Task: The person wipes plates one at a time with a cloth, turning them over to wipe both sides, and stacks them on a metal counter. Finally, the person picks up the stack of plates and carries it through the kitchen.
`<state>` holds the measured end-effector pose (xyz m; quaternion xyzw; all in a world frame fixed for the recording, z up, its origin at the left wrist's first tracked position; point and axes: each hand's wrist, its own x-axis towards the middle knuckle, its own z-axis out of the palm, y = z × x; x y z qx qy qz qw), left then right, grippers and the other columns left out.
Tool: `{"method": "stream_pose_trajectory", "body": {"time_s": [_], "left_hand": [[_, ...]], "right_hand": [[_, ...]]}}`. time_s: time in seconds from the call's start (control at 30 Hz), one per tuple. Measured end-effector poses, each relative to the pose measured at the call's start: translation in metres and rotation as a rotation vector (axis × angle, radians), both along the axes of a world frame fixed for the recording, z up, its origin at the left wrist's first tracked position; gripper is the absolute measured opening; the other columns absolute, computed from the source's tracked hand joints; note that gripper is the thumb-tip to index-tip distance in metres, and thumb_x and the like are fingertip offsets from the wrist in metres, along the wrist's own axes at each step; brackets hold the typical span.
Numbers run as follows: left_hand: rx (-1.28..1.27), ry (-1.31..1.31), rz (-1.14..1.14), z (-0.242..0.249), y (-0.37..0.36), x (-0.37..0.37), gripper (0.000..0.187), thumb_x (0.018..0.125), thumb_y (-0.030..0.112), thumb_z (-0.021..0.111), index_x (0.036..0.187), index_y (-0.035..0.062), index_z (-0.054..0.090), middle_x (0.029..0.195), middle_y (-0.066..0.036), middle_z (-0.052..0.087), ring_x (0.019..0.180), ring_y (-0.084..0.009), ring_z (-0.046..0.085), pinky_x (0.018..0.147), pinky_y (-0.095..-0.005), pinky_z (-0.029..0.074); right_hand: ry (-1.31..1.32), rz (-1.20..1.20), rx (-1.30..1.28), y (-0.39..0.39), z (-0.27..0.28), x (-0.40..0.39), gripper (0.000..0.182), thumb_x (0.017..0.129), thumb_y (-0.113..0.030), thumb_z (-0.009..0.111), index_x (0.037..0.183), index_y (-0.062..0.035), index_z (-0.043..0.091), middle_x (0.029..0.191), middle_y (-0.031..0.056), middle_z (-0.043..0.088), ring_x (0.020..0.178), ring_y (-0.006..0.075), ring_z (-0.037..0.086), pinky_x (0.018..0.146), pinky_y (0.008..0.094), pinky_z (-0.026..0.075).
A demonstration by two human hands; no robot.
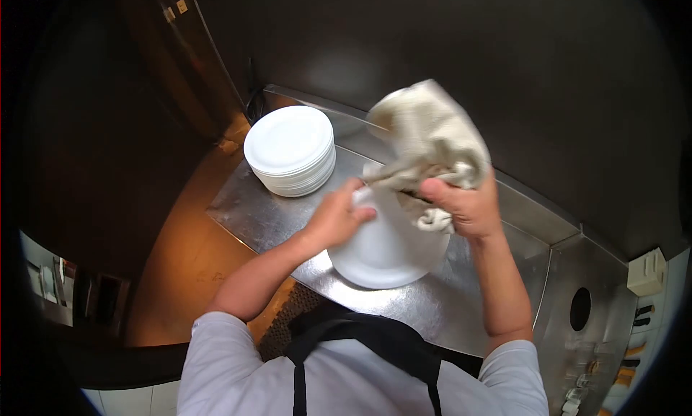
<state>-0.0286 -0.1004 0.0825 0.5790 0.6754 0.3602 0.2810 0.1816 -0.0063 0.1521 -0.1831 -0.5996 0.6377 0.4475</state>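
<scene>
My right hand (465,205) is wrapped round a bunched cream cloth (432,131), its thumb pressed on the folds. The cloth's upper part flares out and is blurred by motion. A twisted end of it runs left to my left hand (339,214), whose fingers are closed at that end, thumb pointing right. Below both hands a white plate (382,261) lies on the steel counter (461,301). Its far side is covered by the cloth and the hands. Whether my left fingers also touch the plate's rim, I cannot tell.
A tall stack of white plates (290,149) stands on the counter's left, near the back ledge. To the right, a steel surface has a round dark hole (580,309). A cream box (646,272) sits at the far right. A dark wall (548,77) rises behind.
</scene>
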Motion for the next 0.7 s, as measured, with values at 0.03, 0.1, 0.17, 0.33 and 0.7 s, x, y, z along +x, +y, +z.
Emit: {"method": "stream_pose_trajectory", "body": {"time_s": [0.03, 0.1, 0.17, 0.33, 0.7], "left_hand": [[0.004, -0.152, 0.092, -0.011, 0.002, -0.018, 0.038, 0.091, 0.014, 0.07, 0.123, -0.0006, 0.057, 0.106, -0.019, 0.072, 0.091, -0.0254, 0.071, 0.081, -0.038, 0.056], [0.093, -0.447, 0.342, -0.018, -0.01, -0.052, 0.036, 0.096, 0.011, 0.065, 0.127, -0.0026, 0.056, 0.117, -0.014, 0.069, 0.101, -0.0187, 0.067, 0.089, -0.0348, 0.055], [0.313, -0.822, 0.495, -0.028, -0.018, -0.093, 0.033, 0.099, 0.007, 0.059, 0.128, -0.0066, 0.054, 0.119, -0.016, 0.068, 0.106, -0.0231, 0.067, 0.093, -0.0378, 0.055], [0.505, -0.969, 0.791, -0.041, -0.035, -0.16, 0.048, 0.092, -0.006, 0.05, 0.139, -0.0058, 0.043, 0.134, -0.023, 0.057, 0.116, -0.0322, 0.063, 0.101, -0.0417, 0.054], [0.548, -0.852, 1.012, -0.066, -0.008, -0.161, 0.047, 0.085, -0.003, 0.054, 0.132, -0.0024, 0.046, 0.125, -0.019, 0.058, 0.113, -0.0318, 0.062, 0.095, -0.0408, 0.053]], "right_hand": [[-0.022, -0.082, -0.008, 0.002, -0.002, 0.011, 0.054, 0.077, -0.01, 0.088, 0.123, -0.0008, 0.062, 0.107, 0.0068, 0.07, 0.091, 0.0142, 0.068, 0.08, 0.0295, 0.058], [0.11, -0.162, -0.098, 0.016, -0.027, 0.029, 0.049, 0.083, -0.006, 0.08, 0.127, 0.0011, 0.058, 0.116, 0.0101, 0.068, 0.102, 0.0207, 0.068, 0.089, 0.0344, 0.057], [0.185, -0.206, -0.197, 0.023, -0.062, 0.04, 0.051, 0.087, -0.007, 0.075, 0.133, 0.0016, 0.054, 0.123, 0.0121, 0.065, 0.108, 0.0239, 0.067, 0.094, 0.0376, 0.056], [0.187, -0.292, -0.469, 0.004, -0.106, 0.039, 0.053, 0.086, -0.004, 0.075, 0.134, 0.0025, 0.054, 0.116, 0.012, 0.068, 0.1, 0.0229, 0.069, 0.088, 0.034, 0.057], [0.174, -0.299, -0.506, -0.002, -0.112, 0.026, 0.044, 0.088, -0.003, 0.072, 0.129, 0.0026, 0.057, 0.117, 0.013, 0.067, 0.101, 0.0221, 0.069, 0.086, 0.0342, 0.058]]}}
